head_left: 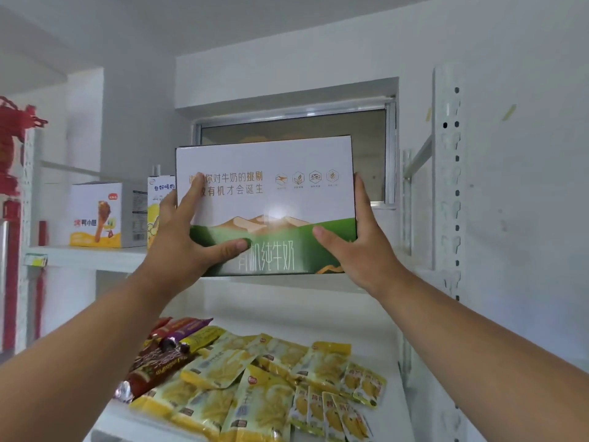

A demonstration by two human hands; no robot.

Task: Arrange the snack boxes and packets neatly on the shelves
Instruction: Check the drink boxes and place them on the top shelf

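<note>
Holding the milk box (271, 199) up at the upper shelf (95, 255), my left hand (188, 237) and right hand (353, 247) each grip one end. Its long side runs left to right, right beside the yellow box (159, 212)

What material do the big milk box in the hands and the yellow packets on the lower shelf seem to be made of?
Milk box: likely glossy printed cardboard, judging by its flat faces, sharp edges and a bright glare spot. Yellow packets: probably thin plastic film, shiny and slightly crinkled, with sealed edges.
</note>
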